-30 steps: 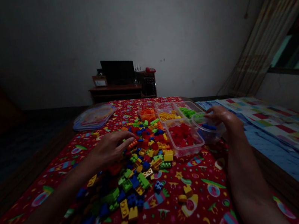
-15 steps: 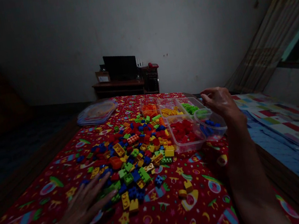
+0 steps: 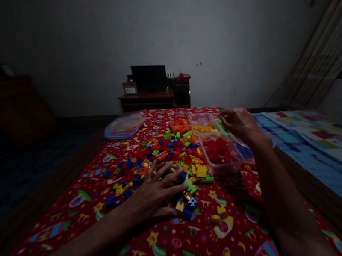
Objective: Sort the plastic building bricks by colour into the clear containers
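Grip of left hand [image 3: 153, 196] is apart: fingers spread, palm down, resting on the near edge of the bricks [image 3: 162, 157]; nothing is clamped. Fingertips point away and to the right, toward the red tub [image 3: 226, 167]. The bricks lie as a loose pile on the cloth [image 3: 183, 247], long axis running from near left to far right and ending just beside the tub. Right hand [image 3: 240, 123] hovers over the far corner of the red tub, fingers curled; whether it is clamped on anything cannot be told in the dim light. The left hand touches the pile; the right hand is apart from it, with the red tub between. Lids [image 3: 124, 126] lie well apart, far left.
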Tool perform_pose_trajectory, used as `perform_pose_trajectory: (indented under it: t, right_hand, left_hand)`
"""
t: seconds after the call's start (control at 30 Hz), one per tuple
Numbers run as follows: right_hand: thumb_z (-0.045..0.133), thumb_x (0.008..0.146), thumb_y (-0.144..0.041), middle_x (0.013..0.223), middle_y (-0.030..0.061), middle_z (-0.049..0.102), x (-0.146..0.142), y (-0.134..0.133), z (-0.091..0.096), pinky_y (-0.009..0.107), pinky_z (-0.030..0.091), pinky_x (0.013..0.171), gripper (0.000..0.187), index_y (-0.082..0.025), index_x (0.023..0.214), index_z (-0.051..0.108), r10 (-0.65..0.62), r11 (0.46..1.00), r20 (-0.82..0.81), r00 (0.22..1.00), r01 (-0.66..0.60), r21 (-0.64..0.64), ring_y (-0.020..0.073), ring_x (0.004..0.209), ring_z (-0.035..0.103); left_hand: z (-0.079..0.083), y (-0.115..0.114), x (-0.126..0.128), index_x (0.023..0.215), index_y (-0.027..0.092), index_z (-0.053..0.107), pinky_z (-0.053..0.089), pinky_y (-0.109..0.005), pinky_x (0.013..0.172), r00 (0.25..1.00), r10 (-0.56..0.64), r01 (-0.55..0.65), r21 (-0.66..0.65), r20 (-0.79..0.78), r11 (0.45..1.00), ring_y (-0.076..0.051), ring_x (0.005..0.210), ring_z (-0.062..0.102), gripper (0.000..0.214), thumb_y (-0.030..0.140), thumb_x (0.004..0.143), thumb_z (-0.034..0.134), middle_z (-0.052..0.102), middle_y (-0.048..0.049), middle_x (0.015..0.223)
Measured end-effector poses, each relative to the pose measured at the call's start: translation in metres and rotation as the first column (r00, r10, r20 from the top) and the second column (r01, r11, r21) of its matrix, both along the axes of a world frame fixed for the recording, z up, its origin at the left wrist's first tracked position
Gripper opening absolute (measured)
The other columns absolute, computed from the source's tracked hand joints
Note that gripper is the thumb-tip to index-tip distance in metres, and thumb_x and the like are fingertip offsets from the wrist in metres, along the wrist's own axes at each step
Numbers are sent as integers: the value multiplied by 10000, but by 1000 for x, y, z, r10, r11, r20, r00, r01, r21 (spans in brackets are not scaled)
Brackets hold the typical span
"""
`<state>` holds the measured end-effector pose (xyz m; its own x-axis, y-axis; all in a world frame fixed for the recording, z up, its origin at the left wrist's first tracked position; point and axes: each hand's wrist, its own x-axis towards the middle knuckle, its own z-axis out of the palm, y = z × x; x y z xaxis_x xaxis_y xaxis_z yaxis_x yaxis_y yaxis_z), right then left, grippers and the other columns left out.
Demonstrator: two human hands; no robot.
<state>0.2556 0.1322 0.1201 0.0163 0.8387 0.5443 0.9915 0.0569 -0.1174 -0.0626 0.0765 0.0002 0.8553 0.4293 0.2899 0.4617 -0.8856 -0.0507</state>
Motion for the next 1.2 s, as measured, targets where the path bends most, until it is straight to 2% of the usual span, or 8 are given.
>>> perform_pose_trajectory:
  t: [0.3,0.4,0.47,0.57,0.63,0.8,1.03,1.2]
  right_hand:
    - [454,860,-262,856,82,711,-2,-1,0,258,361,617,263,-219,911,708,19,1000,13,1000,-19,-22,188,766,637]
    - [450,861,-266,855,81,709,-2,-1,0,261,359,620,271,-225,932,708,15,1000,10,1000,-15,-15,187,761,634]
    - [449,859,-255,862,83,707,-3,0,-1,260,359,622,274,-226,949,706,15,1000,19,1000,-15,-5,184,755,630]
    - [450,854,-240,865,86,705,-5,1,-2,256,348,604,269,-223,930,707,22,1000,46,999,-21,-11,183,744,623]
    - [449,854,-238,848,84,703,-6,1,-2,252,337,587,263,-222,901,708,32,999,53,998,-31,-27,180,733,619]
    - [461,854,-247,849,80,699,-5,4,-4,247,330,581,248,-225,908,702,55,998,36,998,-53,-44,168,720,611]
    - [439,869,-265,842,86,695,-9,1,-2,250,343,597,270,-218,917,700,46,996,58,997,-41,-74,169,727,607]
    - [402,880,-247,908,97,692,-22,-2,-2,261,357,626,304,-220,958,695,59,992,110,992,-46,-120,183,770,600]
  left_hand:
    - [19,75,37,1289,249,520,219,-582,1081,950,183,-176,-50,254,983,-305,1335,329,393,380,931,426,443,-117,1418]
    - [37,42,57,1267,228,526,249,-525,1097,968,40,-32,-37,248,999,-272,1337,332,369,343,940,402,483,-106,1388]
    - [43,3,74,1273,238,510,224,-483,1124,973,-196,205,-58,124,977,-251,1346,324,391,391,920,439,476,-77,1401]
    - [34,-47,95,1238,270,523,145,-479,1156,890,-455,452,-78,-29,889,-241,1369,282,379,445,917,425,466,-14,1413]
    - [20,-59,104,1190,267,545,167,-475,1150,877,-478,475,-61,-56,878,-228,1332,342,334,429,924,421,515,-6,1360]
    - [1,-28,100,937,218,606,240,-451,1117,959,-275,282,116,-77,952,-218,1197,486,131,242,907,481,653,-46,1028]
    - [27,17,78,998,205,593,225,-425,1134,979,-168,193,250,-118,949,-187,1231,464,148,182,900,485,629,-47,1155]
    - [39,54,65,984,187,618,298,-447,1082,1000,19,-15,233,-15,972,-201,1131,543,191,194,909,443,648,-74,1114]
